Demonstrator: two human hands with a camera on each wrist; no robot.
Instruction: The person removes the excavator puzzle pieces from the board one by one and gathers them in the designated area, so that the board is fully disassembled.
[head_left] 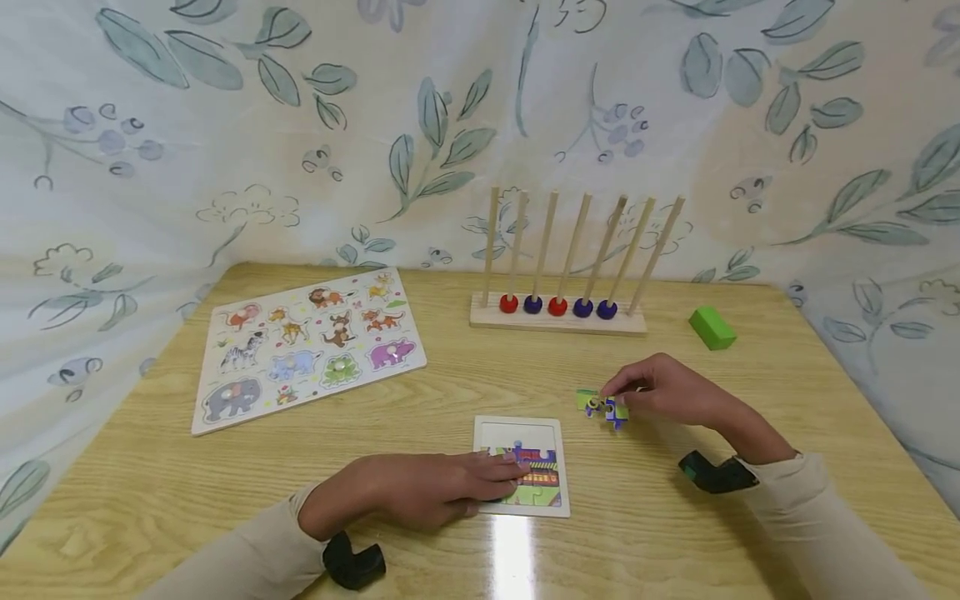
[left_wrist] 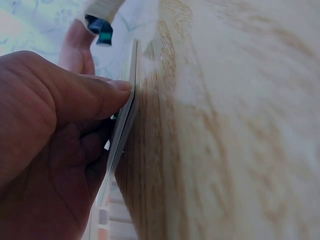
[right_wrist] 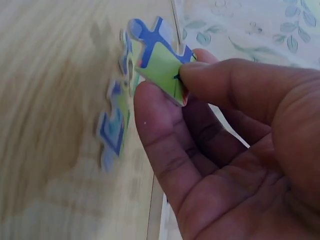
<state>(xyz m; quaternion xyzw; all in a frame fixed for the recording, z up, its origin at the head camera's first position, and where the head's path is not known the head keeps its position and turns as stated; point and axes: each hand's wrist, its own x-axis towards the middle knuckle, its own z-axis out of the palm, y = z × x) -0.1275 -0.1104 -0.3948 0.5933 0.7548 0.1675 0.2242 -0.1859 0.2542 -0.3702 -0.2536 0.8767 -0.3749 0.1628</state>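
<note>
A small white jigsaw tray (head_left: 519,431) lies near the table's front edge with several pieces fitted along its lower half. My left hand (head_left: 442,487) lies flat on the tray's left side, its thumb (left_wrist: 107,95) pressing the tray's edge (left_wrist: 125,122). To the right, my right hand (head_left: 660,390) pinches a green and blue puzzle piece (head_left: 618,408) (right_wrist: 161,65) between thumb and finger, lifting it off the wood. Other loose pieces (head_left: 588,401) (right_wrist: 116,125) lie flat on the table just beside it.
An animal peg puzzle board (head_left: 303,346) lies at the left. A wooden rack of upright rods (head_left: 558,312) with red and blue beads stands at the back. A green block (head_left: 712,327) sits at the back right. Leaf-patterned cloth (head_left: 225,125) walls the table.
</note>
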